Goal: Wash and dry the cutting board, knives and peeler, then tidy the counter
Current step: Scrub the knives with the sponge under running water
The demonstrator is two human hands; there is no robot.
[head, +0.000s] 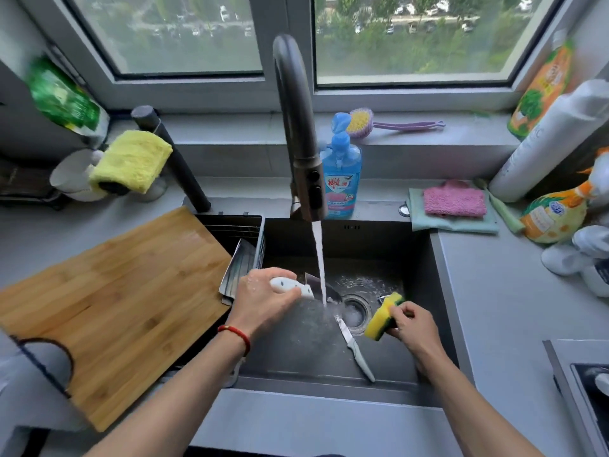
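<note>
My left hand (263, 300) grips the white handle of a knife (291, 286) over the dark sink (441, 291), its dark blade held under the running water from the faucet (298, 133). My right hand (413, 324) holds a yellow and green sponge (384, 316) near the drain. A small paring knife (354, 349) with a pale handle lies on the sink floor between my hands. The bamboo cutting board (112, 311) lies on the counter at left, partly over the sink's edge. A cleaver blade (237, 272) leans in the drain basket beside it. No peeler shows.
Blue dish soap bottle (341, 179) stands behind the faucet. A pink cloth (454, 201) lies on a green one at back right, next to bottles (553, 212). A yellow cloth (131, 163) hangs at left. A brush (362, 122) rests on the sill. Stove corner at lower right.
</note>
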